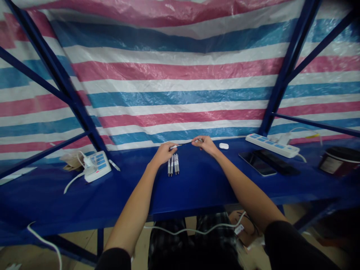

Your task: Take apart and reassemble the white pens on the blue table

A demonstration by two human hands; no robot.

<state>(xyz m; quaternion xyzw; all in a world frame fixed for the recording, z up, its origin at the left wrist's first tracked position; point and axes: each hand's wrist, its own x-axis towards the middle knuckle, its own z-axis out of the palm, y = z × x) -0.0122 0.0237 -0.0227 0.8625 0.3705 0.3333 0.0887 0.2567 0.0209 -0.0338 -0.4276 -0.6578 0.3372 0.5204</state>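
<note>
My left hand [165, 153] is closed on a white pen barrel [173, 147], held above the back part of the blue table. From the barrel's right end a thin dark rod, like a pen refill [186, 143], runs across to my right hand [206, 145]. That hand pinches the rod's other end, where a greyish pen part [200, 140] shows between the fingers. I cannot tell whether the rod sits inside the barrel. Just below my left hand, several grey-and-white pens [173, 165] lie side by side, their dark tips towards me.
Right of my hands are a white earphone case [224, 146], a phone [257, 164], a white power strip [272, 145] and a dark tub [340, 160]. Another power strip [98, 166] and a white pen-like stick [114, 165] lie left. Striped sheeting [180, 71] hangs behind the table [197, 191].
</note>
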